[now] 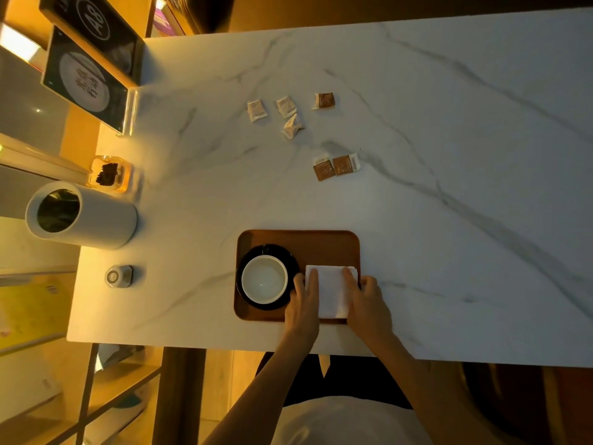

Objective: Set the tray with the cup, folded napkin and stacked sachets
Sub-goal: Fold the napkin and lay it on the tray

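A brown wooden tray (321,245) lies near the table's front edge. On its left half a white cup (263,279) stands on a black saucer (276,252). A folded white napkin (332,292) lies on the tray's right half. My left hand (305,300) presses on the napkin's left edge and my right hand (365,300) on its right edge, fingers flat. Several sachets lie loose on the marble farther back: three pale ones (285,106), one brown one (324,100) and a brown pair (335,167).
A white cylindrical canister (96,216) lies at the left edge, beside a glass jar (109,175) with dark contents. A small round device (118,276) sits left of the tray. Upright sign stands (86,81) occupy the far left corner.
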`<state>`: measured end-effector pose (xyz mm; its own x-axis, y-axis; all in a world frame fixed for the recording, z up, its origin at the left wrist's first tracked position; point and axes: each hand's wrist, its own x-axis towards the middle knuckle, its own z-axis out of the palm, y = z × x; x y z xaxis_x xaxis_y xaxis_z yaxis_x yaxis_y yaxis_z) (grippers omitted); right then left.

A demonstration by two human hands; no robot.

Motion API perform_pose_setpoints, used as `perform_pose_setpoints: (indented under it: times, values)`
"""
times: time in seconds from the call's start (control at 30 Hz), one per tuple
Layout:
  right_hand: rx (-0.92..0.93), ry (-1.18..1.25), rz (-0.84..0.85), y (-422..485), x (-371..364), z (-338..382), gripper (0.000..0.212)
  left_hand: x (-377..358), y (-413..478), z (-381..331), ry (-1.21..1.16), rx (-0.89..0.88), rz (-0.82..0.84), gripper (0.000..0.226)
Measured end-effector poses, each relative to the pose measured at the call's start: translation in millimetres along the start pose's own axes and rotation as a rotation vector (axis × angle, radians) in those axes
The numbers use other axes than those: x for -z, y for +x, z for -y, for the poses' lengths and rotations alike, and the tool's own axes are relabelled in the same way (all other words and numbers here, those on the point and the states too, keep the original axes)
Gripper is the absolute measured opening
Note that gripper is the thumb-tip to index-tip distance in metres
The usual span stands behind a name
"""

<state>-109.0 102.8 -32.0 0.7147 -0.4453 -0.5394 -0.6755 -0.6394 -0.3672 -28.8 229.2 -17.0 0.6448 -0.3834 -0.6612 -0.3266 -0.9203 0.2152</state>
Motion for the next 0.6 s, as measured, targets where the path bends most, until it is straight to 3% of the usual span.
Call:
perform_pose_setpoints:
  times: [0.03,0.13,0.3,0.6]
  values:
    - [0.047,-0.066,-0.01,-3,-1,-4,0.081,0,-1,1,0.038,-0.015,-0.043,0.097]
    - [0.107,-0.156,-0.068,-4,-2,-12,0.077,0,-3,4,0.172,-0.124,-0.125,0.091]
    - [0.248,-0.334,0.03,4,1,-27,0.089,-2,-1,12,0.432,-0.291,-0.11,0.092]
    - [0.307,-0.422,0.142,16,3,-34,0.105,4,6,6,0.565,-0.216,-0.018,0.093]
